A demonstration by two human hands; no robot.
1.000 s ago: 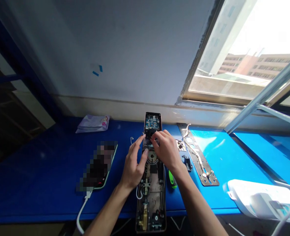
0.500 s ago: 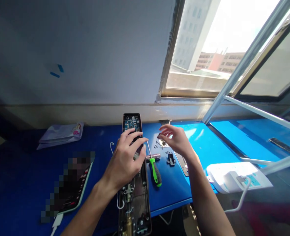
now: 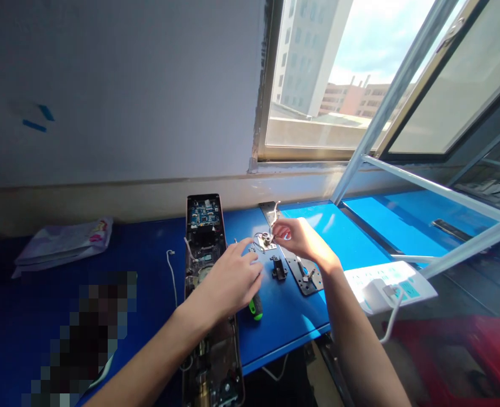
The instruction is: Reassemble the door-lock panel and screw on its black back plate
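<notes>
My left hand (image 3: 235,277) hovers over the right edge of a long opened device (image 3: 228,362), fingers loosely bent and apart with nothing seen in them. Beneath it lies a screwdriver (image 3: 256,308), only its green and black handle end clearly showing. My right hand (image 3: 294,236) has its fingers pinched together beside a small metal plate with a round part and thin wires (image 3: 266,242); what lies between the fingertips is hidden. Close by are a black plastic bracket (image 3: 279,269) and a dark perforated plate (image 3: 307,282) with small parts on it.
A white power strip (image 3: 389,285) with a plugged-in adapter sits at the right. Metal ladder-like bars (image 3: 385,102) rise beside the window. On the left are a pale packet (image 3: 63,243), a loose white cable (image 3: 172,277) and a blurred-out phone (image 3: 92,333).
The view has turned right. My left hand has shifted right, now covering most of the screwdriver. My right hand has come lower and closed beside the wired metal plate.
</notes>
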